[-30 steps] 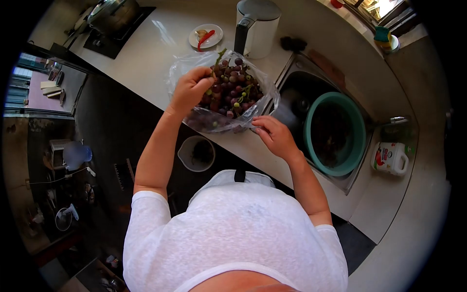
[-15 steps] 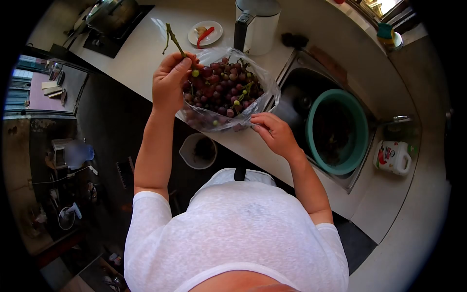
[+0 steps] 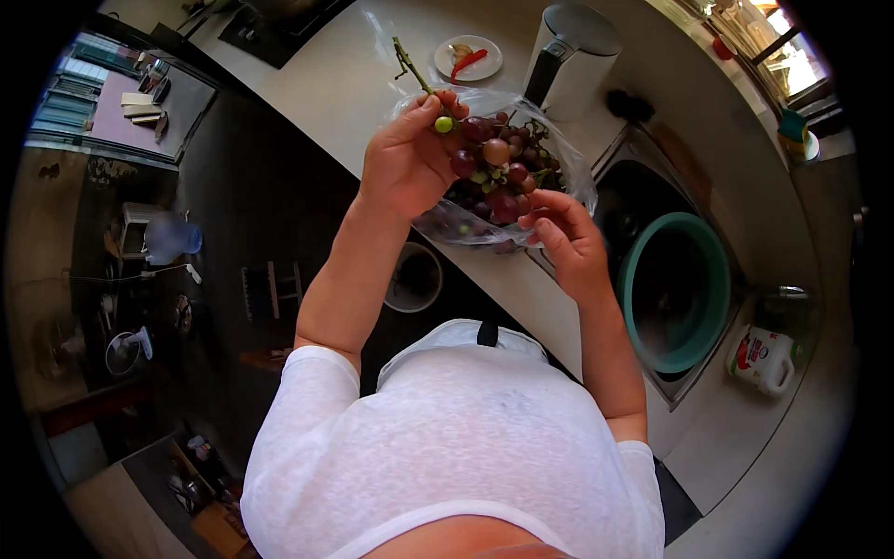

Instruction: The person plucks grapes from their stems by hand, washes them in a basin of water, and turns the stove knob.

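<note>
My left hand (image 3: 410, 154) is closed on the stem of a bunch of grapes (image 3: 495, 152), raised above the bag. Its grapes are mostly reddish purple, with a green one near my fingers. My right hand (image 3: 570, 242) is beside the lowest grapes, its thumb and fingers apart and slightly curled; whether the fingertips touch the fruit is hard to tell. Beneath both hands, a clear plastic bag (image 3: 582, 182) lies open on the counter with more dark grapes in it, partly hidden by the raised bunch.
Behind the bag are a white plate (image 3: 492, 65) with a red chili and garlic, and an electric kettle (image 3: 582, 61). A green basin (image 3: 722, 289) sits in the sink to the right, near a white jug (image 3: 764, 359). Below the counter edge stands a white bin (image 3: 414, 303).
My left hand has lifted the bunch, which now hangs clear above the bag. My right hand has left the bag's edge and come up to the lower grapes. The view has shifted.
</note>
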Demonstrator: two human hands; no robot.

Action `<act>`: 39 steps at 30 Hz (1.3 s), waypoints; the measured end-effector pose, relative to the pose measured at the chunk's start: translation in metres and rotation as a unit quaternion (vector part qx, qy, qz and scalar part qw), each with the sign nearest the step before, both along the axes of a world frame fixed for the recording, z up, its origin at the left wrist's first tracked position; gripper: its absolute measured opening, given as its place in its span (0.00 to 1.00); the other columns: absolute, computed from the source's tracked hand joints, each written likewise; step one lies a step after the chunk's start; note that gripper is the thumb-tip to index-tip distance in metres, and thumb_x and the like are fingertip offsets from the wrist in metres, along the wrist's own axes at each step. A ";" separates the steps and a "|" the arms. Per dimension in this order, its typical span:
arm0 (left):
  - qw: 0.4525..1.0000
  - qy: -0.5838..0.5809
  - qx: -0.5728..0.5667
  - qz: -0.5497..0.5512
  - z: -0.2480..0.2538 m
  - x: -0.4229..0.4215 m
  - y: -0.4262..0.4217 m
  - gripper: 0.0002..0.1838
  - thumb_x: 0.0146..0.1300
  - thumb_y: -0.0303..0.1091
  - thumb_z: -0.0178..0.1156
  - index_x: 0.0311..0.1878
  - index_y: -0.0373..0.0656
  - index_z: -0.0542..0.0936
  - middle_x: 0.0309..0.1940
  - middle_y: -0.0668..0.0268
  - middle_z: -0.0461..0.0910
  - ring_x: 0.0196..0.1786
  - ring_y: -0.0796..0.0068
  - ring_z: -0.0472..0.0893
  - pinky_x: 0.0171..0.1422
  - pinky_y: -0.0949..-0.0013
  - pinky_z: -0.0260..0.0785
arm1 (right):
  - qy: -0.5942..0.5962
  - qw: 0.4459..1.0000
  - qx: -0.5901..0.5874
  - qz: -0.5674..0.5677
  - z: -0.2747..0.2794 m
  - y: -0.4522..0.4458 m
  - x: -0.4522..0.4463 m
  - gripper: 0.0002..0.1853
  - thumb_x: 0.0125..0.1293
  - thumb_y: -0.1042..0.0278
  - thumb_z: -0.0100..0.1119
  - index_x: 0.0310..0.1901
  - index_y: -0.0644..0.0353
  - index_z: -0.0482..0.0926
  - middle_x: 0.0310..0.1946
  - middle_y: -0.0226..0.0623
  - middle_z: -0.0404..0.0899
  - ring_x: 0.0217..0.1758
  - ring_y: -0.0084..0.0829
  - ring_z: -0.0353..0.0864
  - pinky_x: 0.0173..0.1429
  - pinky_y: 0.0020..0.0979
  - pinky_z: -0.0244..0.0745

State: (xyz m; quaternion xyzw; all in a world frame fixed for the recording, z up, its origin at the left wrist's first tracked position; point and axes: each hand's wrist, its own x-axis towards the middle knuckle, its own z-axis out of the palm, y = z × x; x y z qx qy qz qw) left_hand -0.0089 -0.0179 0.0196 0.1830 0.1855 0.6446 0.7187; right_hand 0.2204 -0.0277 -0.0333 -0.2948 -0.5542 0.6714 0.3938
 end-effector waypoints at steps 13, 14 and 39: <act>0.999 0.035 -0.035 0.003 -0.011 0.003 -0.014 0.08 0.63 0.35 0.51 0.42 0.44 0.73 0.37 0.68 0.75 0.43 0.74 0.75 0.49 0.67 0.69 | 0.049 0.998 -0.019 0.017 0.003 0.004 -0.016 0.18 0.64 0.69 0.51 0.55 0.62 0.69 0.49 0.33 0.73 0.49 0.22 0.72 0.50 0.25 0.69; 0.998 0.042 -0.040 0.009 -0.012 0.003 -0.013 0.07 0.63 0.35 0.52 0.42 0.45 0.73 0.37 0.69 0.75 0.43 0.75 0.75 0.49 0.66 0.68 | 0.040 0.999 -0.020 0.013 0.003 0.004 -0.017 0.18 0.64 0.69 0.51 0.55 0.62 0.68 0.49 0.34 0.73 0.49 0.23 0.72 0.50 0.25 0.69; 0.998 0.014 -0.059 -0.015 -0.015 0.011 -0.011 0.06 0.65 0.35 0.48 0.41 0.47 0.72 0.35 0.70 0.74 0.39 0.74 0.76 0.42 0.63 0.69 | 0.251 0.925 -0.270 0.090 -0.006 -0.001 -0.038 0.27 0.68 0.49 0.42 0.62 0.58 0.60 0.53 0.37 0.69 0.53 0.40 0.74 0.51 0.44 0.74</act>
